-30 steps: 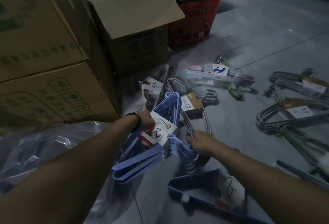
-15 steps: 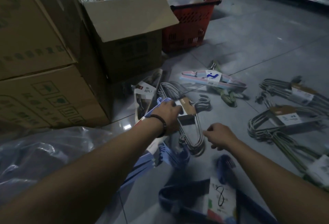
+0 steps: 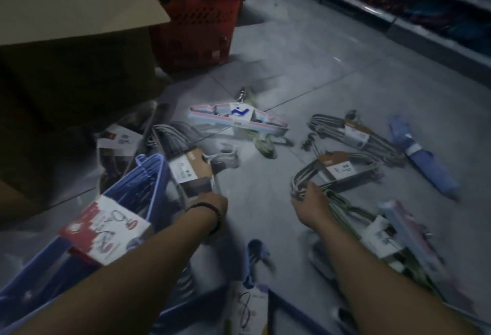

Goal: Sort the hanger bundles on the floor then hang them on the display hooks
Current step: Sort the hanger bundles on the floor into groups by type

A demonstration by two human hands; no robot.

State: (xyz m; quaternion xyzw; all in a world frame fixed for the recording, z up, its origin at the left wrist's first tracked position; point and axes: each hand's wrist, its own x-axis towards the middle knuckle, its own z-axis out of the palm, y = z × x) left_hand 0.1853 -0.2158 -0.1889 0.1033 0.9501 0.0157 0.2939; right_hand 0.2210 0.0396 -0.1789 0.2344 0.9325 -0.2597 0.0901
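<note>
Dim shop floor [image 3: 332, 74] lay strewn w/ hanger bundles [image 3: 239, 119], hands apart: left hand [image 3: 211, 203] gripped a brown-carded grey bundle [image 3: 190, 172], right hand [image 3: 312, 203] curled on a twin bundle [image 3: 338, 171], so best stack like w/ like, imo, lifting near the card.

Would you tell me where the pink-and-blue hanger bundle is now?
In the head view, the pink-and-blue hanger bundle lies centrally on the floor, nearer than the red basket, left of grey hangers.

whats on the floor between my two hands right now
Nothing: the head view shows only bare floor between the left hand, at the left grey bundle, and the right hand, on grey hangers.
</note>
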